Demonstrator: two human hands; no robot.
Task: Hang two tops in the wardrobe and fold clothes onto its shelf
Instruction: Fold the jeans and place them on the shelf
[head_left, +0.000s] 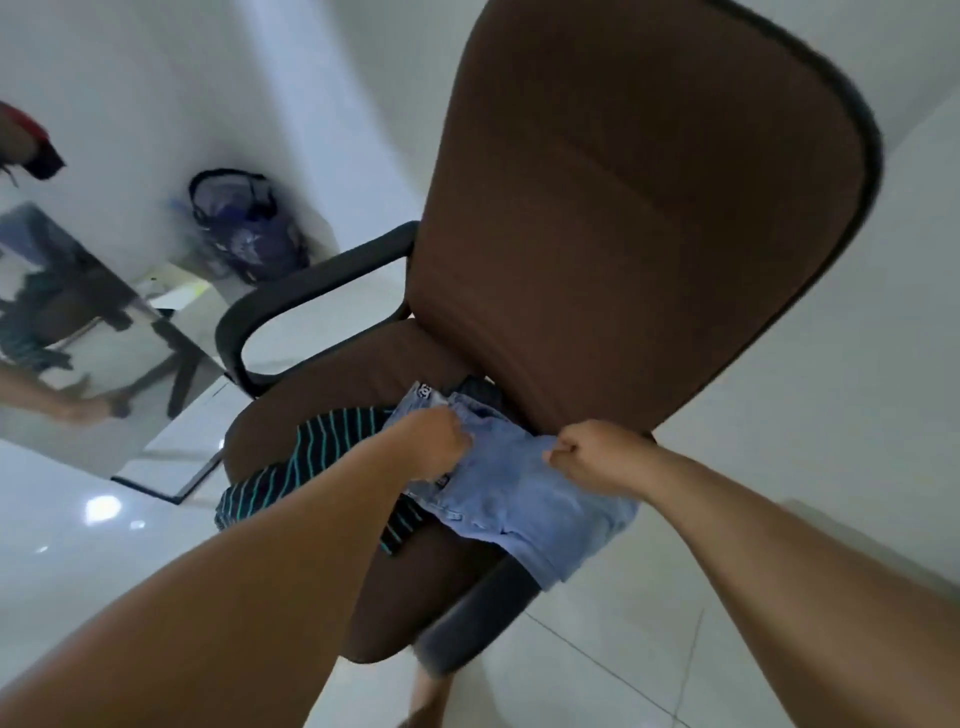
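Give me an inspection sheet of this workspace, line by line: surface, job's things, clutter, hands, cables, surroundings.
Surface: brown chair seat holds the clothes; black armrest on its left.
Job's things: denim shorts lie over the seat's front edge; striped top lies beside them, partly under them.
Clutter: purple bag against the wall.
Hands: left hand and right hand each grip the shorts' waist.
Cables: nothing seen.
Surroundings: glossy tiled floor, white wall, a mirror leaning at left; wardrobe not in view.
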